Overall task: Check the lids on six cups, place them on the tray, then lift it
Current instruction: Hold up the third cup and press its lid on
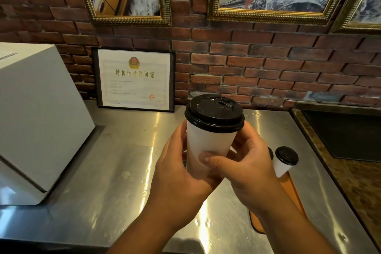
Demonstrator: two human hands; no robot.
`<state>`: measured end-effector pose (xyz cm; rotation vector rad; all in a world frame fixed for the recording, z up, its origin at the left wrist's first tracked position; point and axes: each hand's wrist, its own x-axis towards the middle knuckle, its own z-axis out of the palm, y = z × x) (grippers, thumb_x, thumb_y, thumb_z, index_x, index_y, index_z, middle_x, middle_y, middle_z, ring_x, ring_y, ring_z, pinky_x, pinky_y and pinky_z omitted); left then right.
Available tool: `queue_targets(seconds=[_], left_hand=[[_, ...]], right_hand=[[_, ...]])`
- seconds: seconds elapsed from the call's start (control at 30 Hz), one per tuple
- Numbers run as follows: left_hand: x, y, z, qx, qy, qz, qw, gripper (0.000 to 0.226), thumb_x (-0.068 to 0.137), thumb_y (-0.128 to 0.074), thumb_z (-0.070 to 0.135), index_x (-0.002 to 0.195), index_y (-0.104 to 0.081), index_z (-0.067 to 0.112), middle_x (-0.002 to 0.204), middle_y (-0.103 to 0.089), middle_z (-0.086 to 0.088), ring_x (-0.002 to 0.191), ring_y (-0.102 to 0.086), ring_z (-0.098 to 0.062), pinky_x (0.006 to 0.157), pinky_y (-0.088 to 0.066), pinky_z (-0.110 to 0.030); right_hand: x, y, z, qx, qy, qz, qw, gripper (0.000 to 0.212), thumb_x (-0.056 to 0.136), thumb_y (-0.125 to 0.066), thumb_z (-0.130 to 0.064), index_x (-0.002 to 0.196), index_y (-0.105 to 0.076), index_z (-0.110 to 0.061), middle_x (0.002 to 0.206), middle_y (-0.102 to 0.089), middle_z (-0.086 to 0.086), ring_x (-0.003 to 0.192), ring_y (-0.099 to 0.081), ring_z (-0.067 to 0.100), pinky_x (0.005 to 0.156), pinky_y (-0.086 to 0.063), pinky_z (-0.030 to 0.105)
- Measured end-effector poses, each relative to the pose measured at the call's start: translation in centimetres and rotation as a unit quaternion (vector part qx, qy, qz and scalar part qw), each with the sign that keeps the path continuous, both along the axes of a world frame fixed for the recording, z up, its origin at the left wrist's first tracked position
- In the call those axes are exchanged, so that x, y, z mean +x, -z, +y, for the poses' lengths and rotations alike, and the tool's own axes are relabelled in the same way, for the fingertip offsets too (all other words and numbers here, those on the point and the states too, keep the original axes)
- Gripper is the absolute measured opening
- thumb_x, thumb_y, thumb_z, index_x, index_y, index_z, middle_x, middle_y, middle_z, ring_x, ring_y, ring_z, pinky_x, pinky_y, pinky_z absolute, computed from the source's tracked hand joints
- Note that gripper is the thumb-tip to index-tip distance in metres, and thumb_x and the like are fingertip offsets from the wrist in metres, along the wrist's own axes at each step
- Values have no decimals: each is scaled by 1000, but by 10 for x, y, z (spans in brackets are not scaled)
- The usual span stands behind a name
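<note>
A white paper cup with a black lid is held up over the steel counter, lid seated on the rim. My left hand wraps its left side and my right hand wraps its right side, thumb across the front. Behind my right hand a second white cup with a black lid stands on an orange tray. The edge of a third lid peeks out beside it. My right arm hides most of the tray.
The steel counter runs along a brick wall. A big white box stands at the left. A framed certificate leans on the wall. A dark sunken basin in a brown stone top lies at the right.
</note>
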<state>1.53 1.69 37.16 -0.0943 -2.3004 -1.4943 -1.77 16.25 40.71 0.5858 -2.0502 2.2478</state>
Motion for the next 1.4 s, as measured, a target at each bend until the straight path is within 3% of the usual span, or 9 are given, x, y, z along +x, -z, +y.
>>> queue_targets(seconds=[0.1,0.3,0.5,0.6,0.7,0.87,1.03,1.13,1.4], left_hand=[[-2,0,2,2,-3,1,1000,108,59,-84,66,148,-23,70,136,-48,45,121,-45,23,65,-40,6],[-4,0,0,9,-11,-1,1000,102,59,-77,74,146,-25,71,135,-50,44,121,-48,21,66,-43,3],[-4,-1,2,12,0,-2,1000,106,56,-80,72,147,-25,70,136,-50,41,121,-51,17,67,-47,1],[-4,-3,2,17,-6,-2,1000,100,55,-77,74,142,-26,74,131,-51,44,118,-49,21,63,-46,1],[-4,-4,2,22,-2,6,1000,97,57,-78,72,141,-29,72,130,-53,43,118,-49,21,62,-45,1],[-3,-6,5,21,-5,10,1000,101,57,-80,73,142,-27,73,131,-51,44,121,-48,20,63,-42,4],[-2,-6,4,23,-18,16,999,92,59,-79,74,137,-30,76,126,-51,48,119,-48,22,62,-41,4],[-2,-7,2,29,-13,17,999,89,60,-78,75,136,-31,75,127,-54,45,118,-51,19,64,-44,3],[-1,-4,5,18,-20,16,1000,99,56,-76,78,142,-27,73,126,-50,49,118,-45,26,58,-38,6]], right_hand=[[-1,0,-1,2,18,-7,1000,79,62,-94,-19,127,-59,-45,121,-72,-17,114,-68,5,79,-62,22],[-1,-1,-2,-1,9,-25,1000,80,58,-95,-33,127,-59,-48,123,-71,-18,115,-68,4,79,-62,21],[-4,-1,-1,20,38,-21,999,78,65,-97,-18,127,-59,-45,120,-71,-20,111,-68,1,77,-62,20],[-3,-2,-1,18,33,-24,999,79,60,-97,-32,126,-57,-48,119,-70,-22,112,-67,0,75,-61,19],[-2,-6,0,26,14,-28,999,79,58,-93,-43,129,-58,-48,122,-71,-20,114,-68,3,78,-62,21],[-1,-8,1,47,35,-19,998,71,62,-95,-36,123,-62,-47,119,-72,-19,110,-68,2,76,-63,22],[2,-10,0,48,32,-34,998,79,55,-91,-49,127,-60,-46,121,-71,-20,112,-69,8,83,-65,31],[4,-10,1,55,23,-39,997,77,62,-93,-39,130,-60,-43,122,-71,-18,115,-69,12,88,-65,35],[6,-6,-3,53,56,-27,997,79,60,-98,-39,127,-57,-46,118,-69,-26,109,-66,-4,74,-61,17]])
